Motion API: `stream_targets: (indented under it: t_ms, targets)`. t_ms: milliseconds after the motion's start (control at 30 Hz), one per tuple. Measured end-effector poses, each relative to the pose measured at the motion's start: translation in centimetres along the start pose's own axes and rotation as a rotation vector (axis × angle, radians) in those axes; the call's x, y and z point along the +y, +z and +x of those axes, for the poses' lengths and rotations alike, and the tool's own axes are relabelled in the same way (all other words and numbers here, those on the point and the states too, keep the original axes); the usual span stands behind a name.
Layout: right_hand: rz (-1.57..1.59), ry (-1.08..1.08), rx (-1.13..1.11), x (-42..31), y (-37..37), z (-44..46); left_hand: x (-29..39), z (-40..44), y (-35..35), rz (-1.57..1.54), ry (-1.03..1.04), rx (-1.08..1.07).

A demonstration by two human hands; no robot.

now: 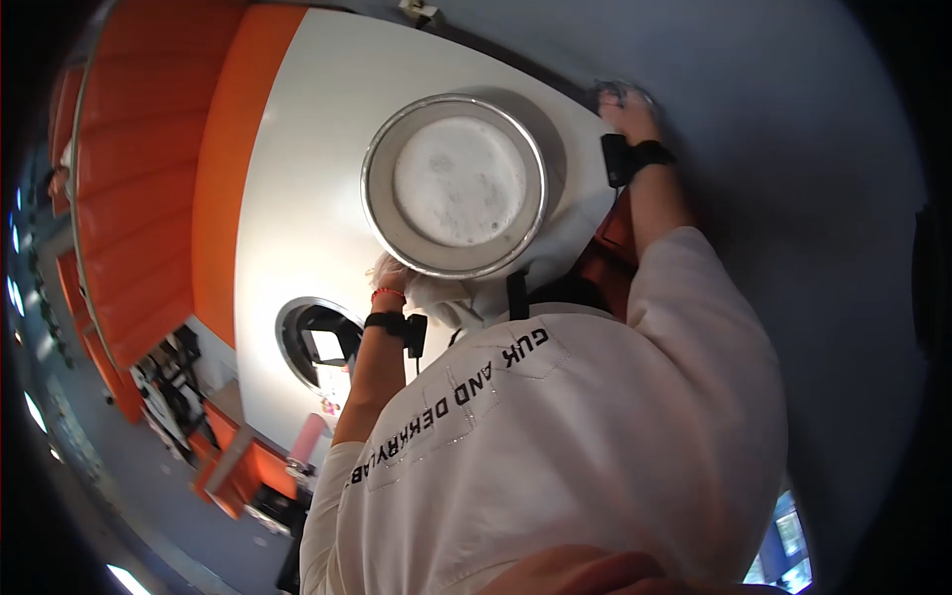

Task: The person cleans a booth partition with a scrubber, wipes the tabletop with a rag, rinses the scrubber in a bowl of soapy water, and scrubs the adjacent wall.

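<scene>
A round metal basin (372, 188) with whitish, foamy water in it stands on the white tabletop (297, 188). My left hand (390, 271) is closed by the basin's near left rim, against a pale crumpled cloth (436, 294); its fingers are partly hidden. Out to the right, my right hand (625, 111) reaches past the table's corner to the grey wall. Its fingers are bent around a small dark, shiny thing (613, 89), too blurred to name. Both wrists wear black straps with small boxes.
An orange padded bench (149, 178) runs along the table's far left side. A round opening with a metal rim (283, 332) is set in the tabletop, with dark and white items inside. The grey wall (783, 198) borders the right side.
</scene>
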State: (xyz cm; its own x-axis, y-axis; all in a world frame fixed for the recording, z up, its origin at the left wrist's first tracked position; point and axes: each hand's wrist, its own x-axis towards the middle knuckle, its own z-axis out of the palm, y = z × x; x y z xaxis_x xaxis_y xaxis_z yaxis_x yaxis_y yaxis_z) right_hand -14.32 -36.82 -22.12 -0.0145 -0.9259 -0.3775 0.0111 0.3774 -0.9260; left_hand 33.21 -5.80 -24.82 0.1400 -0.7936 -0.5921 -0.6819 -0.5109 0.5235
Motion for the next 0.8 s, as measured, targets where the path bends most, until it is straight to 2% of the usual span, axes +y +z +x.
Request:
stream_targets:
  t_ms: [33, 67, 133, 200, 267, 333, 400, 433, 467, 500, 533, 600, 633, 700, 800]
  targets:
    - [0.083, 0.059, 0.098, -0.3, -1.4, -1.9, 0.9, -0.5, -0.9, 0.169, 0.125, 0.001]
    - [0.169, 0.119, 0.193, -0.4, -3.0, -3.7, 0.3, 0.1, -1.0, 0.115, 0.093, -0.069]
    - [0.338, 0.241, 0.379, -0.1, -6.7, -7.2, 2.8, -0.6, -2.1, 0.125, 0.051, -0.087]
    - [0.501, 0.362, 0.563, 0.5, -10.2, -10.9, 1.9, 0.4, -2.0, 0.200, 0.009, -0.093]
    - [0.327, 0.447, 0.587, 1.1, -12.1, -15.3, 2.6, 0.1, -2.4, 0.308, -0.068, -0.165]
    - [0.242, 0.465, 0.625, 2.2, -12.9, -20.2, -1.0, 1.7, -1.4, 0.587, 0.137, -0.050]
    - [0.171, 0.484, 0.581, 5.2, -14.3, -24.2, -7.0, 3.3, -0.9, 0.604, 0.184, -0.052]
    - [0.149, 0.519, 0.586, 5.5, -14.1, -26.1, -4.6, 1.4, -0.7, 0.427, 0.072, 0.013]
    - [0.127, 0.554, 0.585, 6.3, -14.3, -27.9, 0.8, -1.7, -0.7, 0.382, 0.026, 0.120]
    - [0.065, 0.536, 0.455, 7.8, -15.5, -29.4, 6.9, -5.0, -0.8, 0.331, -0.016, 0.228]
    - [0.028, 0.569, 0.452, 9.3, -16.3, -31.1, 10.4, -7.6, 0.3, 0.408, 0.021, 0.375]
    - [-0.045, 0.610, 0.445, 11.6, -18.0, -33.4, 7.0, -7.0, 1.8, 0.196, -0.005, 0.425]
    - [-0.025, 0.511, 0.501, 10.1, -17.1, -35.6, 8.6, -7.9, 2.2, 0.273, 0.024, 0.450]
    - [-0.093, 0.582, 0.523, 11.5, -18.6, -37.5, 11.5, -9.8, 2.7, 0.426, 0.091, 0.503]
    - [-0.210, 0.722, 0.530, 13.8, -20.2, -38.9, 12.2, -10.0, 2.6, 0.552, 0.107, 0.455]
